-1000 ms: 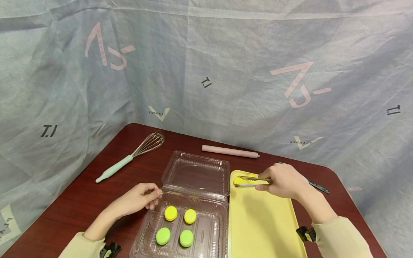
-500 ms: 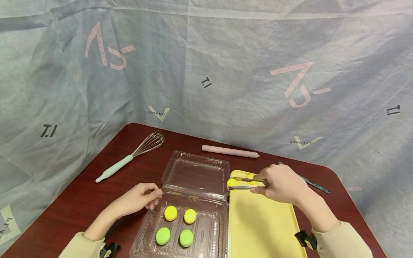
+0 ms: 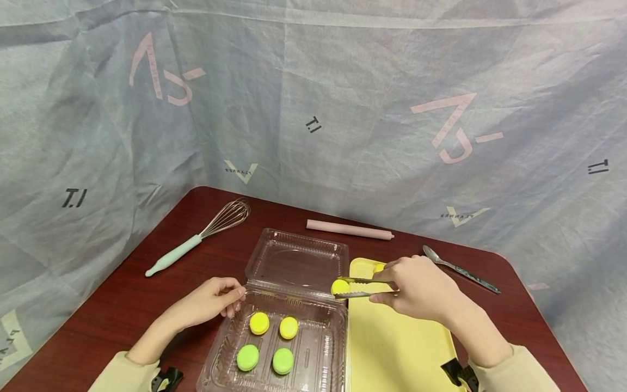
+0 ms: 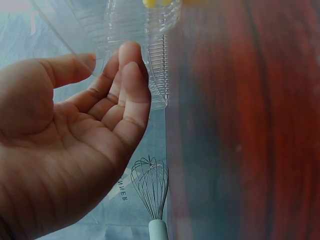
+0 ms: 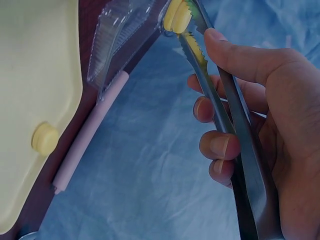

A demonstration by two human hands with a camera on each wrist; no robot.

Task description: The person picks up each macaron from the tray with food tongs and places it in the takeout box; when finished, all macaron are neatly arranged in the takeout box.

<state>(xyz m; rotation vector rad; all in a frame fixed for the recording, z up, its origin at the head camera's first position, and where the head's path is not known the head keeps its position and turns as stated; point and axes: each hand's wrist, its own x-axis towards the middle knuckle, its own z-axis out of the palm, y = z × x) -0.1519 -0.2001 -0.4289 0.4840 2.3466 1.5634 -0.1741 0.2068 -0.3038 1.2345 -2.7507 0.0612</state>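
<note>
While the right hand (image 3: 421, 286) grips tongs (image 3: 362, 295), head view shows a held yellow macaron (image 3: 340, 287) between their tips, by the clear box (image 3: 311, 356)'s right edge near the hinge; cannot tell if over or beside it. Lid (image 3: 299, 267) laid back; two yellow macarons (image 3: 259, 323) inside, behind two green macarons (image 3: 247, 357). Left hand (image 3: 210, 302) pinches box's left rim. Yellow tray (image 3: 392, 348) right of box, loose yellow macaron (image 3: 379, 267) at its far end. Whisk (image 3: 181, 255) at left, pink rod (image 3: 349, 229) behind, spoon (image 3: 462, 272) at right.

Left wrist view: thumb and fingers narrow around clear plastic edge, whisk beyond.

Right wrist view: thumb on one tong arm, fingers curled round the other, serrated tips on macaron; loose one on tray.
</note>
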